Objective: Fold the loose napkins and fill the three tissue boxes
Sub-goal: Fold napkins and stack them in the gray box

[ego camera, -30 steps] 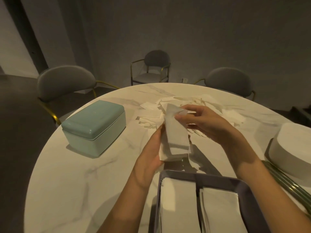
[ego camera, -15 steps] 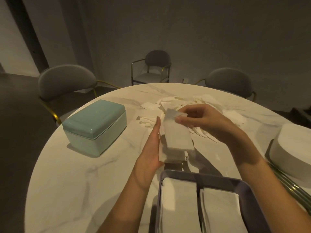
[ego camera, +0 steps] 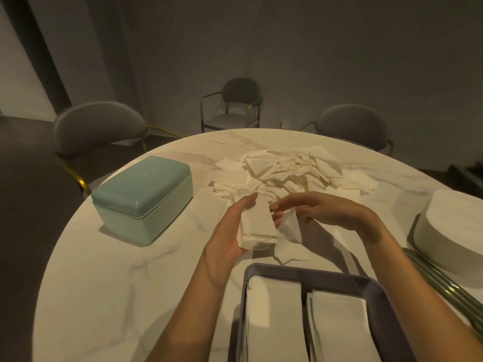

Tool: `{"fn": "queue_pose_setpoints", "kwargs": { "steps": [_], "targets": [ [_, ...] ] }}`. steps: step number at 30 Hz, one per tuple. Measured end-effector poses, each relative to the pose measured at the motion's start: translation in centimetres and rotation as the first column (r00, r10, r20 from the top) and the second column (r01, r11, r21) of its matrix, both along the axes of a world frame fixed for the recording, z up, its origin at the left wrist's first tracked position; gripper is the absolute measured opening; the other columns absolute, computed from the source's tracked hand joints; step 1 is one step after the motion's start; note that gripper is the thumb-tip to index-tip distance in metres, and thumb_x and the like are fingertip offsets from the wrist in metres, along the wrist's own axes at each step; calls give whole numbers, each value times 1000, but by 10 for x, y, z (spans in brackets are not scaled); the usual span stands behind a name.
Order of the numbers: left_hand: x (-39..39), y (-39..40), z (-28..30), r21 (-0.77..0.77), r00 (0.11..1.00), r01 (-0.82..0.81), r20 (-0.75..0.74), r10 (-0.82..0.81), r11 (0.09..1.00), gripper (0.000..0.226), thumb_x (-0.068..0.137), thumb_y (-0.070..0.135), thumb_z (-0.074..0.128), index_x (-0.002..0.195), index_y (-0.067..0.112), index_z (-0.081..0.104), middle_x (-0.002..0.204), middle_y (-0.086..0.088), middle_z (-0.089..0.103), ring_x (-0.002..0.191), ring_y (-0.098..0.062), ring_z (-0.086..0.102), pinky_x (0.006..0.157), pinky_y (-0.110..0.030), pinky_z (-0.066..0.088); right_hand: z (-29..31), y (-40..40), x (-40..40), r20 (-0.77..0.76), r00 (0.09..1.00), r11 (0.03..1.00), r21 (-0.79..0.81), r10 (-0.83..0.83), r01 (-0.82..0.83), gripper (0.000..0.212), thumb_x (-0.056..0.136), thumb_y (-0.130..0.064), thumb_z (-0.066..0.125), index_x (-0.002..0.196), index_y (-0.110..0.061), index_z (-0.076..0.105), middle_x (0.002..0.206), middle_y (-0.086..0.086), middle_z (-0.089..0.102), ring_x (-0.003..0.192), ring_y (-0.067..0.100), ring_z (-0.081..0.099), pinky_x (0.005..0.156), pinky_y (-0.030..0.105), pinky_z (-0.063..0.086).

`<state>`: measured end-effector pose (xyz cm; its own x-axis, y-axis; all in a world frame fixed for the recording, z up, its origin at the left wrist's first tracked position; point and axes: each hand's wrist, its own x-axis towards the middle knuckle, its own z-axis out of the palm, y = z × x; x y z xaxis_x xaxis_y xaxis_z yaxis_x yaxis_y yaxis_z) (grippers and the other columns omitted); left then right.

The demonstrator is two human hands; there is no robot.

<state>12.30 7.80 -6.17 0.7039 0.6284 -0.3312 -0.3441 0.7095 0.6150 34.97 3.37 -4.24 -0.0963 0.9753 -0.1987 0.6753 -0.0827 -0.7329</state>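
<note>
Dining room: round marble table [ego camera: 104, 270] ringed by chairs [ego camera: 99, 126].

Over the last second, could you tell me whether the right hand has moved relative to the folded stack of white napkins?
Yes. The right hand has let go of the folded stack of white napkins and drawn back to the right, while the left hand holds it.

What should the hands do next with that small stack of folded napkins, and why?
Probably the right hand should reach to the loose pile for another napkin. The left hand cradles only a short folded stack, the right hand's fingers sit open beside it holding nothing, and many unfolded napkins lie on the table just beyond.
</note>
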Motion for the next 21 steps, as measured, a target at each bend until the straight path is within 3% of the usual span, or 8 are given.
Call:
{"fn": "queue_pose_setpoints", "kwargs": {
  "steps": [2, 4, 7, 9, 11, 14, 18, 21],
  "targets": [
    [1, 1, 0, 12, 1000, -5, -13, 5, 1000, 28, 100, 26, 62, 112, 1, 64, 109, -24, 71, 108, -37, 67, 94, -45, 58, 5, -5, 2, 26, 999, 999, -22, 39, -38, 42, 100, -5, 58, 121, -40, 71, 129, -22, 62, 123, 9, 55, 104, 26, 50],
    [0, 2, -2, 47, 999, -8, -39, 10, 999, 27, 100, 27, 62, 109, 2, 70, 111, -22, 73, 102, -36, 70, 88, -45, 59, 8, -8, 3, 72, 993, 995, -2, 96, -96, 41, 96, -6, 65, 119, -39, 72, 127, -23, 64, 121, 9, 59, 100, 26, 53],
    [0, 5, -5, 112, 995, 8, -104, 4, 994, 30, 97, 30, 65, 103, 3, 78, 101, -19, 74, 82, -29, 73, 83, -42, 59, 7, -7, 2, 144, 987, 990, 102, 78, -93, 23, 87, -40, 76, 110, -38, 76, 126, -21, 66, 117, 13, 62, 100, 34, 56],
    [-1, 6, -4, 180, 987, 17, -158, 12, 984, 34, 94, 32, 70, 111, 3, 76, 98, -17, 74, 77, -27, 73, 75, -40, 61, 12, -7, -1, 152, 988, 982, 190, -6, -23, 36, 83, -58, 74, 113, -37, 75, 119, -17, 69, 108, 14, 65, 94, 33, 58],
    [0, 7, -4, 282, 986, 6, -162, 42, 959, 38, 87, 33, 77, 116, 9, 74, 103, -15, 76, 84, -29, 75, 76, -41, 61, 23, -10, -5, 142, 988, 959, 282, -56, 14, 36, 86, -51, 72, 113, -28, 74, 109, -8, 71, 98, 17, 66, 87, 30, 60],
    [-1, 0, -1, 419, 984, 73, -178, 3, 905, 43, 80, 33, 80, 121, 20, 71, 112, -11, 77, 106, -31, 73, 95, -48, 58, 34, -12, -6, 150, 979, 918, 391, -134, 65, 27, 89, -40, 73, 110, -23, 71, 101, -8, 69, 93, 16, 64, 82, 29, 58],
    [1, -7, -2, 510, 971, 153, -235, -34, 846, 40, 84, 10, 81, 121, 21, 70, 113, -10, 77, 105, -29, 74, 104, -54, 52, 43, -11, -12, 77, 968, 858, 482, -240, 174, 25, 87, -33, 77, 109, -31, 65, 99, -16, 66, 91, 9, 66, 68, 10, 54],
    [5, -7, -6, 544, 971, 155, -240, -25, 825, 50, 80, 2, 83, 126, 15, 68, 117, -10, 76, 108, -26, 74, 105, -46, 54, 51, -12, -19, 8, 962, 805, 549, -275, 225, 26, 87, -28, 78, 110, -30, 65, 103, -12, 67, 92, 11, 67, 68, 11, 55]
  ]
}}
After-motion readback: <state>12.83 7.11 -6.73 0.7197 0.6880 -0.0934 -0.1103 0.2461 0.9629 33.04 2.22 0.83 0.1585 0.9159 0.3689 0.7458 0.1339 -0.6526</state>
